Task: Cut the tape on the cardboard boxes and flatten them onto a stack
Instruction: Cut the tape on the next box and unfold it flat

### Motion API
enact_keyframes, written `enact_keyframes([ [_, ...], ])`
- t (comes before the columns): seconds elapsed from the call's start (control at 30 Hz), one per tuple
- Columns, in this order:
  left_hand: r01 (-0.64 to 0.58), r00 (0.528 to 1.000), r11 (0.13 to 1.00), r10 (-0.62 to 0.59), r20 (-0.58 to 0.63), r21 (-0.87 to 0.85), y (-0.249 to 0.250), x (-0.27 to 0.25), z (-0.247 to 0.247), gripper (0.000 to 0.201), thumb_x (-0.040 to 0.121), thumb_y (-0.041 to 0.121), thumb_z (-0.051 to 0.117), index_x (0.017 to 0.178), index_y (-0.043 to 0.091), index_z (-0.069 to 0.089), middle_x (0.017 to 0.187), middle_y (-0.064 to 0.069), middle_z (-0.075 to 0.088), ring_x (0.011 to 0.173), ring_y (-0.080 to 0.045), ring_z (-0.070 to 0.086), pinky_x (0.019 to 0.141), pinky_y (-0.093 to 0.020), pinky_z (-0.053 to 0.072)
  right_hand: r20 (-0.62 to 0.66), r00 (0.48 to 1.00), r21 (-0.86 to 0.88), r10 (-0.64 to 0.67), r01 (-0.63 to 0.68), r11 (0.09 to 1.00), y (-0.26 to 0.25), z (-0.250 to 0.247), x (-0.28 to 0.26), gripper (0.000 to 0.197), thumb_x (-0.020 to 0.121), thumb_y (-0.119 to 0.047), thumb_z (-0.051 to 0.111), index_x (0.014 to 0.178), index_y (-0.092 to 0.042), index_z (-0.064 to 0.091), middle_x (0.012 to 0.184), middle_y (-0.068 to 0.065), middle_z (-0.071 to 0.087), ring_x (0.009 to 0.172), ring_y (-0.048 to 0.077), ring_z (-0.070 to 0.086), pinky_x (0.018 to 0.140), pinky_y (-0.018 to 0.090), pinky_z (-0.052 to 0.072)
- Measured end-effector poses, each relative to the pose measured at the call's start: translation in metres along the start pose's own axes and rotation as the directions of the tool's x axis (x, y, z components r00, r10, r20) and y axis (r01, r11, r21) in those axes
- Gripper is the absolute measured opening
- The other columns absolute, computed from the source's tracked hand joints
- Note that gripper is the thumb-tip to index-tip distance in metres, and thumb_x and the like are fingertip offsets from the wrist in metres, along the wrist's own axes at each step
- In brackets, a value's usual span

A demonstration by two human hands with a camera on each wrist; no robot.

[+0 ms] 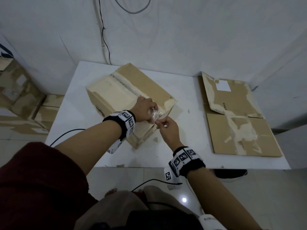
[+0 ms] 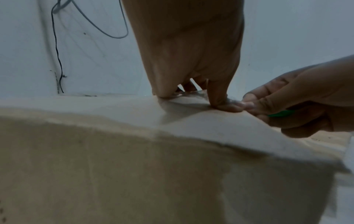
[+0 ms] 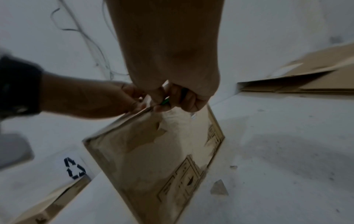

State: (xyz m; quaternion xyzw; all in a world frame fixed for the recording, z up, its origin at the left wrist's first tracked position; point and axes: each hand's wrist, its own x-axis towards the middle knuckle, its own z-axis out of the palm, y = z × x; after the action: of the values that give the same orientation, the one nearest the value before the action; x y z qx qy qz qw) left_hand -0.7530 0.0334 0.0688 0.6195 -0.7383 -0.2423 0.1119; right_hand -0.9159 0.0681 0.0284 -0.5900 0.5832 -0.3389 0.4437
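A closed box (image 1: pixel 126 95) sits at an angle on the white table (image 1: pixel 79 90), left of centre, its top surface torn and scuffed. Clear tape (image 1: pixel 155 114) runs along the top seam to the near corner, where both hands meet.

Left hand (image 1: pixel 145 108): resting on the box top at that corner, thumb and fingertips pressed down on the loose, crumpled end of the tape (wrist view shows the thumb flat on the cardboard).

Right hand (image 1: pixel 167 128): fingers curled, thumb and forefinger pinching the tape end just beside the left thumb. A thin green tool (image 3: pixel 164 101) is tucked in the curled fingers; its type cannot be determined.

Flattened boxes (image 1: pixel 239 117) lie stacked on the right side of the table, well apart from the box. More boxes (image 1: pixel 20 97) stand on the floor to the left. Small cardboard scraps (image 3: pixel 219 188) lie on the table near the box.
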Motion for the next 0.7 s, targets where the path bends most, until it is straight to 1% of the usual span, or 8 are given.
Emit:
enact_keyframes([
  [0.2,-0.006,0.995,1.0,0.007,0.1,-0.012,-0.001,-0.002,-0.012,0.061,0.064,0.036,0.086,0.115,0.016,0.059,0.113,-0.005,0.055,0.11,-0.026,0.043,0.089,-0.027,0.023,0.009,1.0,0.046,-0.019,0.019,0.999,0.007,-0.003,-0.01,0.014,0.094,-0.014,0.064,0.081,-0.015,0.058,0.077,-0.004,0.065,0.072,0.002,0.061,0.067,0.01,0.044],
  [0.27,0.001,0.987,1.0,-0.004,0.162,0.021,0.001,-0.005,-0.018,0.064,0.065,0.049,0.083,0.113,0.017,0.057,0.109,-0.002,0.054,0.106,-0.024,0.042,0.088,-0.029,0.028,-0.11,0.994,0.083,-0.003,0.012,0.996,0.01,-0.015,-0.011,0.008,0.096,-0.016,0.06,0.089,-0.012,0.059,0.081,-0.004,0.062,0.072,0.005,0.061,0.066,0.014,0.044],
  [0.33,0.004,0.978,0.996,-0.022,0.206,0.084,0.005,-0.01,-0.019,0.063,0.065,0.059,0.079,0.106,0.016,0.056,0.1,0.002,0.051,0.098,-0.02,0.041,0.084,-0.029,0.03,-0.239,0.971,0.099,0.014,0.011,0.995,0.006,-0.027,-0.006,0.013,0.1,-0.024,0.054,0.099,-0.012,0.06,0.08,-0.003,0.058,0.069,0.004,0.055,0.061,0.01,0.041],
  [0.4,-0.006,0.979,0.994,-0.016,0.203,0.109,0.004,-0.015,-0.014,0.055,0.067,0.056,0.079,0.094,0.015,0.055,0.092,0.001,0.051,0.089,-0.019,0.044,0.08,-0.029,0.028,-0.265,0.962,0.069,-0.059,0.08,0.994,-0.006,-0.032,0.003,0.023,0.103,-0.028,0.048,0.097,-0.01,0.061,0.075,-0.002,0.054,0.063,0.0,0.047,0.057,0.009,0.038],
  [0.53,-0.012,0.989,1.0,0.012,0.148,-0.004,0.002,-0.027,-0.012,0.032,0.06,0.04,0.073,0.066,0.022,0.048,0.067,0.003,0.05,0.068,-0.02,0.049,0.067,-0.029,0.035,-0.109,0.971,-0.049,-0.215,0.21,0.976,-0.025,-0.015,0.014,0.031,0.105,-0.03,0.04,0.091,-0.007,0.055,0.081,-0.001,0.059,0.064,0.002,0.046,0.059,0.019,0.037],
  [0.6,-0.009,0.987,0.996,-0.005,0.159,0.088,0.009,-0.031,-0.016,0.026,0.068,0.036,0.073,0.073,0.017,0.056,0.072,0.001,0.051,0.073,-0.021,0.051,0.065,-0.031,0.042,-0.016,0.976,-0.099,-0.215,0.213,0.972,-0.023,-0.006,0.012,0.031,0.106,-0.032,0.036,0.095,-0.009,0.054,0.077,-0.005,0.055,0.061,-0.001,0.045,0.061,0.024,0.034],
  [0.63,-0.009,0.989,0.987,-0.016,0.15,0.161,0.011,-0.034,-0.017,0.029,0.072,0.038,0.072,0.081,0.012,0.061,0.079,-0.002,0.052,0.08,-0.023,0.052,0.069,-0.032,0.044,0.021,0.977,-0.113,-0.21,0.211,0.971,-0.021,-0.004,0.011,0.033,0.106,-0.033,0.035,0.104,-0.009,0.057,0.083,-0.006,0.058,0.066,-0.004,0.049,0.067,0.024,0.037],
  [0.7,0.002,0.995,0.957,-0.03,0.093,0.29,0.011,-0.04,-0.013,0.038,0.078,0.041,0.066,0.092,0.006,0.065,0.097,-0.008,0.049,0.097,-0.026,0.051,0.08,-0.033,0.043,0.079,0.98,-0.155,-0.18,0.191,0.969,-0.014,-0.004,0.01,0.042,0.106,-0.036,0.032,0.133,-0.012,0.053,0.118,-0.002,0.064,0.102,0.003,0.06,0.088,0.025,0.042],
])
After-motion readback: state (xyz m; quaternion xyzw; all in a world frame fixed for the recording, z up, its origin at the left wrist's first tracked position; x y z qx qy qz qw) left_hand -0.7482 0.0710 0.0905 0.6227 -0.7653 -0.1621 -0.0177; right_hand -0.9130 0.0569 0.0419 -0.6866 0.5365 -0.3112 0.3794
